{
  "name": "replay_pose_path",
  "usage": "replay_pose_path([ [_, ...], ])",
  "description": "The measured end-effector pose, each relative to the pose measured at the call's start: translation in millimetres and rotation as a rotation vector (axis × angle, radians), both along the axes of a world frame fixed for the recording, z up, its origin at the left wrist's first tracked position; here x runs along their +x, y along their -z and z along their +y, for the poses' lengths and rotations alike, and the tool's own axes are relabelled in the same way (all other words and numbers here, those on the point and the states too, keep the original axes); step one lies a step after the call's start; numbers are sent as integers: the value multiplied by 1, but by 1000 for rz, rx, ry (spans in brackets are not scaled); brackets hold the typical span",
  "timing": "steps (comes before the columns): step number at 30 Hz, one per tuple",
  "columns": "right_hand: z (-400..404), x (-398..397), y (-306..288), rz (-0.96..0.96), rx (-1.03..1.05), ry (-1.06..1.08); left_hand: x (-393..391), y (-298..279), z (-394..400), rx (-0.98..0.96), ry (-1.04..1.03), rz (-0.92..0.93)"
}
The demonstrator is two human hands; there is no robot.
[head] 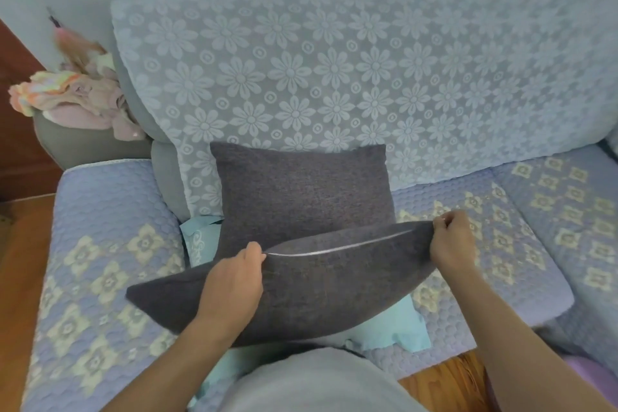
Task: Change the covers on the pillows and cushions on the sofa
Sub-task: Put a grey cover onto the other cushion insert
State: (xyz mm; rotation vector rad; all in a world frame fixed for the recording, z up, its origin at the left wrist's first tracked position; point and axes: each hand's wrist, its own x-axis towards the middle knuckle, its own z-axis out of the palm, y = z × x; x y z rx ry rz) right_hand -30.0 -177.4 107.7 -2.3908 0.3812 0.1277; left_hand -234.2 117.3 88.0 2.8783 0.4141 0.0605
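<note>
Both hands, left grip [234,278] and right grip [451,244], are pinching one of two grey cushions [301,281] along its zip [337,249] on the sofa [100,244].

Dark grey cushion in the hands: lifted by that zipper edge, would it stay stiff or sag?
The dark grey cushion looks plump and soft, so it would probably sag. The left hand and right hand pinch its zipper edge easily, suggesting lightness. Its woven cover seems unlikely to slip.
</note>
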Motion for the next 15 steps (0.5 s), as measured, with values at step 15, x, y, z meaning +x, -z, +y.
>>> replay_pose_path([
  [15, -5, 64, 105, 280, 167, -387, 40, 98, -51, -38, -134, 482],
])
